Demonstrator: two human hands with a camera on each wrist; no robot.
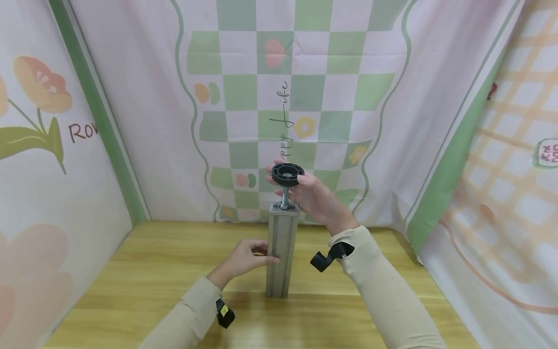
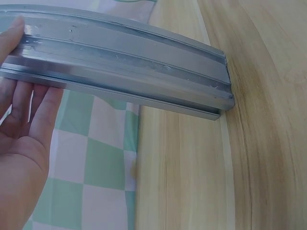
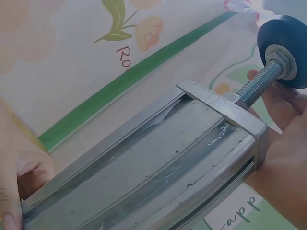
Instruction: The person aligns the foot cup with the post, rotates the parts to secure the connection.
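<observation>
An aluminium profile (image 1: 281,252) stands upright on the table, its lower end on the wood. From its end plate (image 1: 279,208) rises a threaded bolt (image 3: 261,84) with a nut at the base, topped by a black round levelling foot (image 1: 287,182). My left hand (image 1: 244,259) grips the profile's side around mid-height, thumb on the near face; the left wrist view shows its fingers (image 2: 45,112) at the opposite edge. My right hand (image 1: 320,196) holds the foot from behind and the right, thumb at the rim, fingers past its left side. The palm is partly hidden.
The wooden table (image 1: 174,271) extends on both sides of the profile. A patterned curtain (image 1: 240,48) hangs behind it, with more printed cloth at left and right. A black strap mount (image 1: 322,261) sticks out from my right sleeve, another (image 1: 224,315) from the left.
</observation>
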